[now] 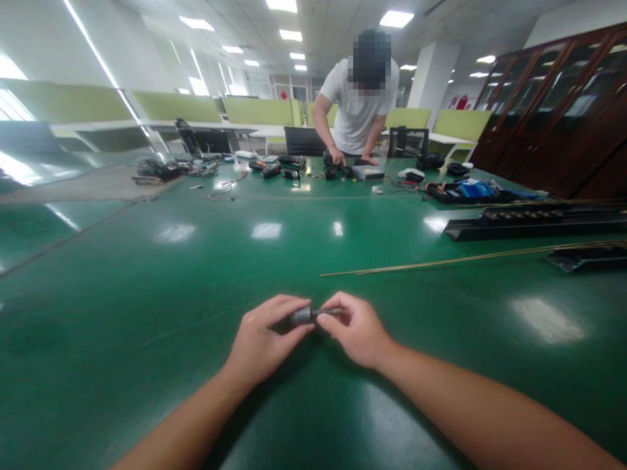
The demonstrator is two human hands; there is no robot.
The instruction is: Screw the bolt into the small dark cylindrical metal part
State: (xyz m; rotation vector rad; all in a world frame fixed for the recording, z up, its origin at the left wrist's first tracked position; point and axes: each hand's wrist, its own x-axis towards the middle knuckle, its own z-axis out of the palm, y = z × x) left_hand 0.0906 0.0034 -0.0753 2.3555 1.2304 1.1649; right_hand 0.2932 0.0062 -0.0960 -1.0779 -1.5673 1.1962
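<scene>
Rectangular ceiling lights [397,19] above yellow-green desk partitions [257,111]; at right, white column [431,81] and glass-fronted dark wooden cabinets [563,124].

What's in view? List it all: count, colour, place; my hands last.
Metal cylinder: one, grey, lower centre
Slim shaft: one, dark, cylinder's right end
Table: one, green, foreground
Thin rods: two-plus, golden, right
Channels: two-plus, black, right
Assorted parts: many, black, grey, blue, far side
Co-worker: one, white shirt, beyond table
Chairs: several, black, background
Partitions: several, yellow-green, background
Cabinet: one, dark brown, far right
Lights: several, white, ceiling
Left hand: one, bare, gripping cylinder
Right hand: one, bare, pinching shaft
</scene>
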